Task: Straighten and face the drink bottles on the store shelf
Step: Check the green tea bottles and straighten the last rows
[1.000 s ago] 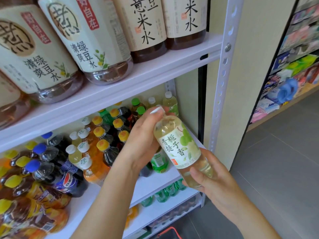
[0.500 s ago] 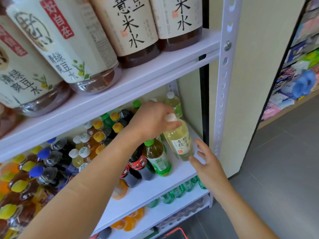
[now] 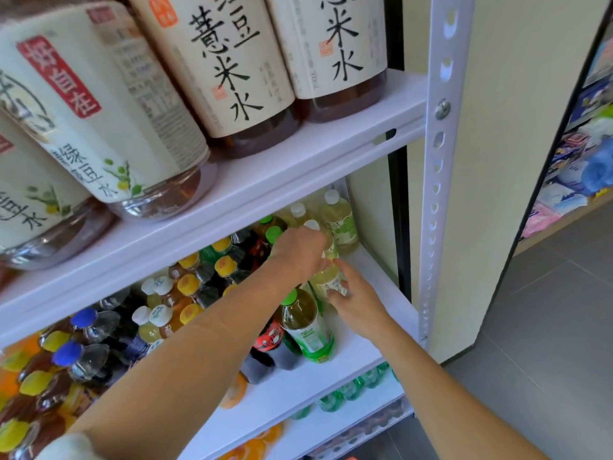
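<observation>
Both hands are on one pale-yellow drink bottle (image 3: 325,283), which stands upright on the middle shelf (image 3: 376,287) near its right end, about midway between the front and back edges. The left hand (image 3: 300,250) is curled down over the bottle's top and hides the cap. The right hand (image 3: 356,302) holds the labelled body from the right side, thumb and fingers closed against it.

Directly behind, toward the back right corner, stand three more white-capped pale bottles (image 3: 338,224) of the same kind, the nearest just beside the left hand. Just in front of the held bottle, close to the front edge, a green-capped tea bottle (image 3: 306,325) stands with its green label facing out, and a dark cola bottle with a red label (image 3: 269,341) touches its left side. Further left the shelf is crowded with yellow-capped bottles (image 3: 225,265). On the shelf above, large cream-labelled bottles (image 3: 232,78) stand along the front edge.
</observation>
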Demonstrator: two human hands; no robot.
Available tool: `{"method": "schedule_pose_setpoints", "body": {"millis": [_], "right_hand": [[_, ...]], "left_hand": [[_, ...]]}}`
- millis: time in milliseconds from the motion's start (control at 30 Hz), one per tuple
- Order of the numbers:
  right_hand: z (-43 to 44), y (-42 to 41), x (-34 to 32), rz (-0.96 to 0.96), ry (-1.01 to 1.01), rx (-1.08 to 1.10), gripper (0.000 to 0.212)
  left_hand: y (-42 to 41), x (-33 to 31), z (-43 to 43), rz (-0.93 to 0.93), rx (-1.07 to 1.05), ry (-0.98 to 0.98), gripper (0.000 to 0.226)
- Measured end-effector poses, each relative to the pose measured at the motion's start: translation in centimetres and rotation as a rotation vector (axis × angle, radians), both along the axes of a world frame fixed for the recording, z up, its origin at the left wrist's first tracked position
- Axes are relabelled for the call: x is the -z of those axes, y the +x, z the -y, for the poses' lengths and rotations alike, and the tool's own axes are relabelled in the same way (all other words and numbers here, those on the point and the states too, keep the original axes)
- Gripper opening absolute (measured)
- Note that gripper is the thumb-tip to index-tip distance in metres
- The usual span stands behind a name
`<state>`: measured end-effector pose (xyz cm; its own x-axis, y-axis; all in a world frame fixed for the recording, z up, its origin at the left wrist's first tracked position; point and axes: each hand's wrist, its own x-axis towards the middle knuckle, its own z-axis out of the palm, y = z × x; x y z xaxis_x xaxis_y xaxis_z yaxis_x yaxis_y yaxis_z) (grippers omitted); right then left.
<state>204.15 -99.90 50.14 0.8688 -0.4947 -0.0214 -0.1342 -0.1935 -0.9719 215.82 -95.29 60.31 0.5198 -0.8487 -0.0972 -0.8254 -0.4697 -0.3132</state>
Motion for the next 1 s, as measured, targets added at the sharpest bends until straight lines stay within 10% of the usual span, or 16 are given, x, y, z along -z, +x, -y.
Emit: {"method": "schedule_pose_setpoints", "body": {"millis": [300, 633, 1000], "right_hand": [[0.7, -0.1, 0.2, 0.038, 0.066, 0.003, 0.053], [-0.9, -5.5, 1.6, -0.053, 0.193, 0.114, 0.051], [-1.9, -10.4, 0.3, 0.071, 0.979, 0.276, 0.028]], "left_hand": [[2.1, 0.1, 5.4, -0.01, 0.061, -0.311, 0.02], [4.6, 1.7, 10.1, -0.177, -0.019, -0.105, 0.035], [-4.2, -2.3, 0.7, -0.156, 0.035, -0.542, 0.027]]}}
